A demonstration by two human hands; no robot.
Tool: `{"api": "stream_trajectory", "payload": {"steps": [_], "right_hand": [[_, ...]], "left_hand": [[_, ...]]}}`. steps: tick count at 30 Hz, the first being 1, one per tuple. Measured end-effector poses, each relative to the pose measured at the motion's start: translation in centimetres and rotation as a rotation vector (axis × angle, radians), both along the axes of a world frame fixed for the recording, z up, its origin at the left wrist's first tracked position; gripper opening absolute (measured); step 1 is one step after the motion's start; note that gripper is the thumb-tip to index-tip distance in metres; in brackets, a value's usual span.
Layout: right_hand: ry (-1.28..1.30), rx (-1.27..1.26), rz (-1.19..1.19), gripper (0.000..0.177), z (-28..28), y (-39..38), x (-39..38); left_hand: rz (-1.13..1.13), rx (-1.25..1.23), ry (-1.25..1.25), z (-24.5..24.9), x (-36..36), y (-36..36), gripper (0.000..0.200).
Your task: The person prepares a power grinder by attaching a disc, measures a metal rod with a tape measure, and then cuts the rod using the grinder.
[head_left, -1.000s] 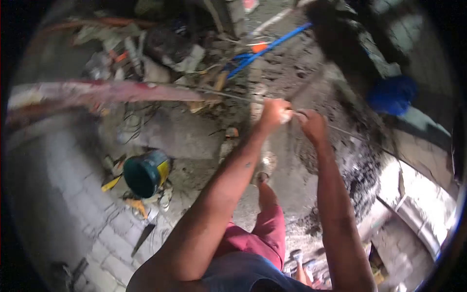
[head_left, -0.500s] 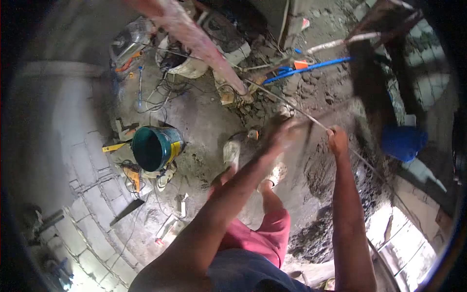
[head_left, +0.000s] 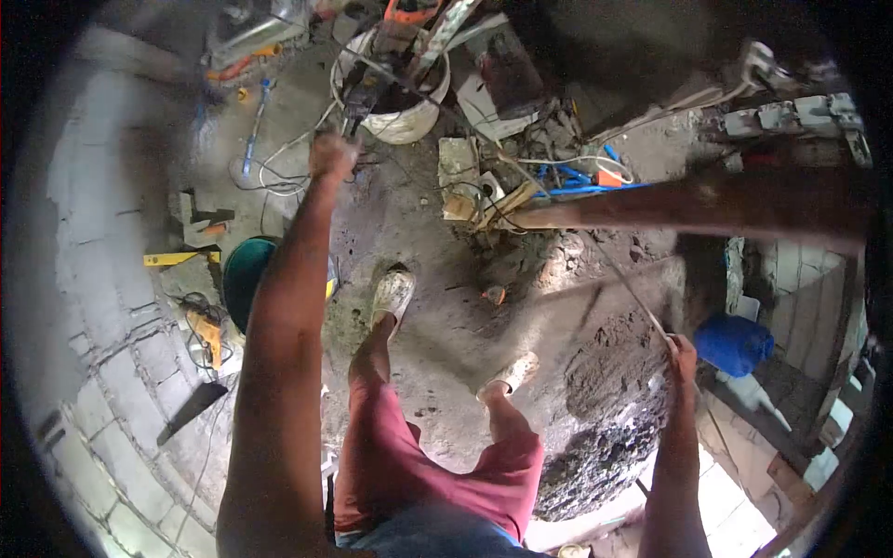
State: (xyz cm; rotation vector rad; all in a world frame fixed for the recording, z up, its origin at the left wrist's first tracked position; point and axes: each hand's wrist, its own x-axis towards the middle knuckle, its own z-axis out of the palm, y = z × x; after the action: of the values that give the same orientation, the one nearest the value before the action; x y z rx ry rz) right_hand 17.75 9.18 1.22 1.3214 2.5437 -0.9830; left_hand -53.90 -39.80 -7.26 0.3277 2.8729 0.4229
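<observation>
Dirt floor (head_left: pixel 437 325) lying littered; grey block paving (head_left: pixel 121 372) running along left; dark mortar heap (head_left: pixel 605 446) sitting beside right foot. White bucket (head_left: pixel 400 121) standing packed with tools. Green bucket (head_left: pixel 240 279) sitting half hidden behind left arm, contents unseen. Right hand (head_left: pixel 682 352) pinching thin line (head_left: pixel 633 296), which is slanting up-left over heap. Left hand (head_left: pixel 332 153) hovering just beside white bucket, blurred, finger spread impossible to tell.

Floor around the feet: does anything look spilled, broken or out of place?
Yes. Loose cables lie tangled across the floor beside the white bucket, broken block pieces are scattered next to it, and a dark earth heap spreads near the right hand, which grips a thin line.
</observation>
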Motion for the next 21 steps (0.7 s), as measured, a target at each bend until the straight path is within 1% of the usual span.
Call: {"api": "stream_trajectory", "payload": {"steps": [2, 3, 5, 6, 8, 9, 10, 12, 13, 14, 15, 16, 17, 18, 20, 21], "right_hand": [[-0.082, 0.109, 0.018, 0.022, 1.6, -1.5, -1.6], [-0.102, 0.106, 0.005, 0.022, 1.9, -1.9, -2.2], [-0.188, 0.044, -0.136, 0.026, 2.3, -2.2, -2.9], [-0.200, 0.050, -0.152, 0.026, 2.4, -2.4, -3.2], [-0.116, 0.037, -0.144, 0.024, 2.8, -2.8, -3.6], [-0.213, 0.024, -0.105, 0.024, 1.3, 0.2, 1.0], [-0.219, 0.025, -0.116, 0.024, -0.6, 1.1, 4.2], [-0.145, 0.316, 0.031, 0.023, -3.0, 1.9, 7.9], [-0.051, 0.012, -0.298, 0.021, -2.7, 2.1, 8.1], [-0.055, 0.016, -0.295, 0.021, -3.2, 2.0, 8.1], [0.098, -0.052, -0.408, 0.021, -3.6, 1.5, 7.8], [0.249, -0.121, -0.516, 0.020, -3.4, 1.2, 7.4], [0.071, -0.010, -0.424, 0.023, -2.6, 1.3, 7.3], [-0.100, 0.106, -0.330, 0.026, -1.7, 1.4, 6.5], [0.210, -0.173, -0.106, 0.026, -0.7, 1.2, 3.5], [-0.334, -0.041, -0.093, 0.031, -3.7, 5.4, 9.9]], "left_hand": [[-0.023, -0.119, 0.067, -5.7, -6.0, 1.1, 0.067], [-0.038, -0.121, 0.049, -7.1, -7.7, 1.9, 0.067], [-0.139, 0.080, 0.026, -7.0, -10.8, 4.0, 0.074], [-0.153, 0.087, 0.014, -7.1, -11.9, 5.2, 0.074], [-0.151, -0.147, -0.276, -7.5, -13.5, 7.0, 0.081], [-0.164, -0.144, -0.284, -8.3, -13.8, 7.6, 0.081], [-0.180, -0.217, -0.262, -9.2, -14.2, 7.8, 0.082], [-0.202, -0.360, -0.214, -10.1, -14.4, 7.8, 0.083], [-0.135, -0.275, -0.220, -10.2, -14.4, 7.3, 0.078], [-0.134, -0.272, -0.224, -10.9, -15.3, 6.7, 0.078], [-0.256, -0.232, -0.178, -14.1, -17.6, 4.9, 0.075], [-0.375, -0.191, -0.132, -15.8, -18.5, 3.8, 0.072], [-0.172, -0.143, -0.104, -6.5, -14.3, 5.2, 0.067], [-0.163, -0.127, -0.105, -5.1, -14.0, 4.4, 0.067], [-0.416, -0.140, -0.034, -3.3, -14.7, 1.9, 0.063], [-0.409, -0.134, -0.030, -1.8, -14.1, 1.3, 0.063]]}}
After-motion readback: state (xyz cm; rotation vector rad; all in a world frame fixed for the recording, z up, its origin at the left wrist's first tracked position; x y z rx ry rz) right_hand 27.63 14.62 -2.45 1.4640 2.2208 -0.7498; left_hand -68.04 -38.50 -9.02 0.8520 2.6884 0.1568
